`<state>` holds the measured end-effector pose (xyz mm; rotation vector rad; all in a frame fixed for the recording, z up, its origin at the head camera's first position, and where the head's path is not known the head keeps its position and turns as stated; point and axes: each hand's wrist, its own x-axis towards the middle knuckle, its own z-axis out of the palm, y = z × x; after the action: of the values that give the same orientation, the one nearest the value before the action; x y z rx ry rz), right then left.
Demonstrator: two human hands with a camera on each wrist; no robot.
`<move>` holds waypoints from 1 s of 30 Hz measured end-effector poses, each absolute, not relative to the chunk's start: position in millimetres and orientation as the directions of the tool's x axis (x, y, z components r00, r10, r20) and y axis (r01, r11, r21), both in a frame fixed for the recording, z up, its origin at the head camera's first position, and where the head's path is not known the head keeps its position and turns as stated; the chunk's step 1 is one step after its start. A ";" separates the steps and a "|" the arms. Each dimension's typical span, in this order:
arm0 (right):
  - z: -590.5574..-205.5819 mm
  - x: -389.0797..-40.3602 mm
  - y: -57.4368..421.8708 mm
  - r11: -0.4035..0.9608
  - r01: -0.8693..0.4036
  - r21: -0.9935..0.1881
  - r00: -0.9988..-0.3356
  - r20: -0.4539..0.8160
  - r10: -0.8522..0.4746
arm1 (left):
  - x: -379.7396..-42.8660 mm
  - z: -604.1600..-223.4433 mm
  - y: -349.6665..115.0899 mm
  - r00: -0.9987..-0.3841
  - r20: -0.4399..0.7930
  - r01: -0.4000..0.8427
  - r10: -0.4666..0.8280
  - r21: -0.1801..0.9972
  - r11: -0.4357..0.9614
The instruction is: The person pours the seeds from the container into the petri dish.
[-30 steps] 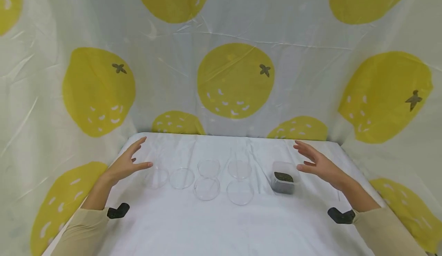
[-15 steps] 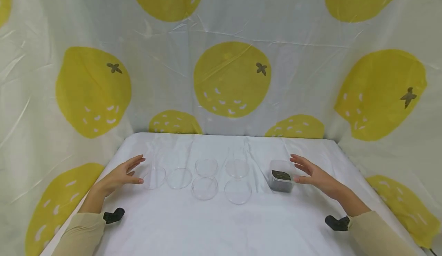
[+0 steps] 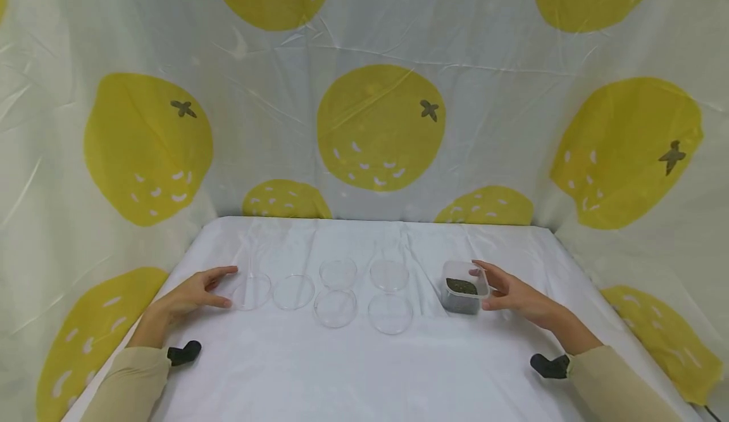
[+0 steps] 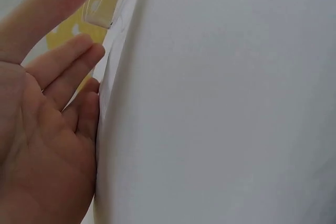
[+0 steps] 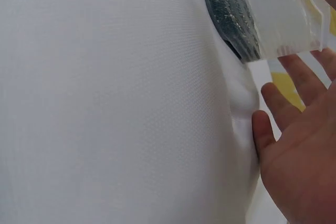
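My right hand is at the right side of a square clear plastic tub of dark, grainy stuff. Its fingers reach past the tub's far right corner, and the thumb lies by the near right rim. In the right wrist view the tub is tilted in the picture, with relaxed fingers beside it; a firm hold cannot be made out. At the far left, my left hand rests low over the cloth with nothing in it, thumb by the leftmost clear round dish.
Several more clear round dishes stand mid-table, among them a near one and one further right. A white cloth covers the table. Lemon-patterned sheeting encloses the back and sides.
Both hands have come down to the table. My right hand has moved in to the tub, its fingers now around the far right corner. The left hand has lowered beside the leftmost dish.
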<state>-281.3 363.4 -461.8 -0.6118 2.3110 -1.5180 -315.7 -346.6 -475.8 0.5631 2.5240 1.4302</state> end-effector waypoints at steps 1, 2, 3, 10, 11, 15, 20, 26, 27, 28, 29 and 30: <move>-461.9 -281.5 363.0 0.340 -0.176 -0.924 -0.860 -0.023 -0.509 | -315.6 -475.2 -345.5 -0.909 0.023 0.240 0.416 0.845 0.478; -462.0 -281.7 362.6 0.334 -0.178 -0.926 -0.859 -0.020 -0.512 | -315.4 -474.6 -344.4 -0.907 0.026 0.250 0.420 0.837 0.487; -462.2 -281.9 362.2 0.330 -0.177 -0.927 -0.858 -0.019 -0.513 | -315.4 -474.2 -343.2 -0.905 0.032 0.262 0.424 0.828 0.496; -467.2 -284.7 358.8 0.390 -0.160 -0.907 -0.881 -0.047 -0.471 | -313.9 -473.4 -336.3 -0.893 0.042 0.304 0.448 0.789 0.534; -467.9 -285.3 358.0 0.401 -0.164 -0.902 -0.883 -0.047 -0.467 | -313.6 -473.4 -335.9 -0.891 0.038 0.304 0.452 0.790 0.533; -469.0 -287.0 353.8 0.423 -0.185 -0.887 -0.891 -0.031 -0.453 | -313.9 -475.0 -336.2 -0.889 0.044 0.307 0.455 0.795 0.524; -469.6 -287.9 351.0 0.414 -0.226 -0.882 -0.886 0.010 -0.463 | -312.6 -477.2 -338.2 -0.892 0.061 0.320 0.447 0.786 0.530; -471.5 -285.9 351.3 0.377 -0.245 -0.893 -0.886 0.049 -0.461 | -312.1 -476.6 -336.2 -0.894 0.051 0.309 0.445 0.790 0.530; -472.1 -285.6 351.6 0.365 -0.246 -0.898 -0.886 0.056 -0.461 | -312.2 -476.3 -335.8 -0.895 0.048 0.303 0.443 0.794 0.527; -472.6 -285.3 351.8 0.352 -0.237 -0.905 -0.889 0.056 -0.454 | -312.4 -476.1 -335.5 -0.896 0.045 0.298 0.442 0.799 0.523; -473.2 -285.3 352.5 0.339 -0.236 -0.911 -0.890 0.062 -0.452 | -312.8 -475.9 -335.2 -0.895 0.045 0.299 0.445 0.800 0.520; -473.7 -285.1 353.1 0.327 -0.233 -0.916 -0.892 0.067 -0.447 | -313.2 -475.8 -335.0 -0.895 0.043 0.296 0.444 0.802 0.519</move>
<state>-285.1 353.1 -473.7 -0.6224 2.3914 -1.5983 -313.2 -335.0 -475.8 0.6365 2.5886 1.3180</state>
